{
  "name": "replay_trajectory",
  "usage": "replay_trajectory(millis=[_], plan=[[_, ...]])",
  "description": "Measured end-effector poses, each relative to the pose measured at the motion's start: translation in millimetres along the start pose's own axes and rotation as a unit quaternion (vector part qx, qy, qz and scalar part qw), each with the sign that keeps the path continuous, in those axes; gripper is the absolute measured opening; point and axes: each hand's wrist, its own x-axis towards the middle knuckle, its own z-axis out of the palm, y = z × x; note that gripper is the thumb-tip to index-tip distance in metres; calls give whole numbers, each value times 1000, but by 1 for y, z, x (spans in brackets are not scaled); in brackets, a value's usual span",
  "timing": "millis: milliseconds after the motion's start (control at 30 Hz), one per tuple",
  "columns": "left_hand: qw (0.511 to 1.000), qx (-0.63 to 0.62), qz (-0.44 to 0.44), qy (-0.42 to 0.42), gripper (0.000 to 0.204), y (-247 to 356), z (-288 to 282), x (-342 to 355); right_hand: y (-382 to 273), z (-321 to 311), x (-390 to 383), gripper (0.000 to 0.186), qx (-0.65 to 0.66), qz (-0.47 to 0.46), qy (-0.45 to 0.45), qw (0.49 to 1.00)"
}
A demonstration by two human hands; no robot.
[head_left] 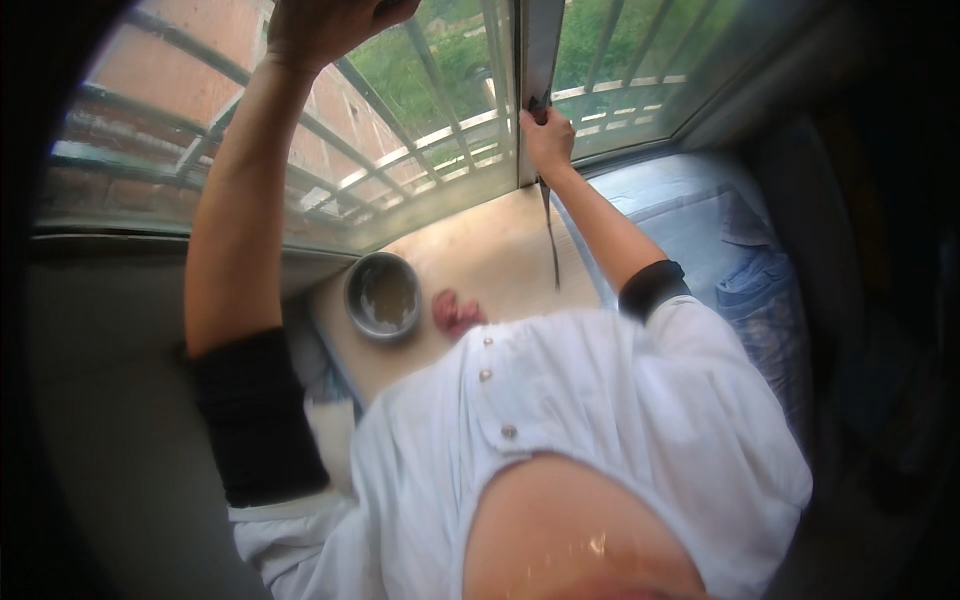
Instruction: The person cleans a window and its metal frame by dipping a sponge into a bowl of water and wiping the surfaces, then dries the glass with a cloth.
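My left hand (335, 25) is raised high against the window pane at the top edge, where the picture cuts off most of its fingers. What it holds, if anything, is hidden. My right hand (550, 138) is closed at the upright window frame (537, 60) between two panes. Its fingers grip a dark piece at the frame, and a thin dark strap (553, 235) hangs down below the hand. Under the window, a round grey metal basin (356, 310) with cloudy water in it stands on a pale board (425, 245). Black cuffs cover both upper arms.
Outside the glass, a metal grille (400, 155) crosses in front of greenery and a reddish wall. Beside the basin is a small pinkish thing (457, 312), blurred. Light blue bedding (660, 195) and folded blue cloth (755, 280) lie to the right.
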Motion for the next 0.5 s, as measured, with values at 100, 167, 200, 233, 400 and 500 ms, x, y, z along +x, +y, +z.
replay_trajectory(millis=[100, 167, 200, 233, 400, 500], plan=[[1000, -19, -11, -6, 52, 0, 2, 0, 0, 3, 5, 25, -9, -1, 22, 1000], [1000, -18, -11, 1, 52, 0, 3, 0, 0, 6, 8, 25, -19, 17, 14, 1000], [1000, -17, -11, 5, 53, 0, 3, 0, 1, 7, 10, 23, -22, 23, 20, 999], [1000, -15, -8, 7, 53, 0, 3, -1, 2, 8, 11, 23, -8, 5, 13, 1000], [1000, -11, -19, -14, 51, 2, 0, 1, 19, 5, 12, 24, -14, 27, 1, 1000], [999, -22, -22, -20, 48, 2, -1, 3, 40, -5, 7, 25, -20, 47, 23, 998]])
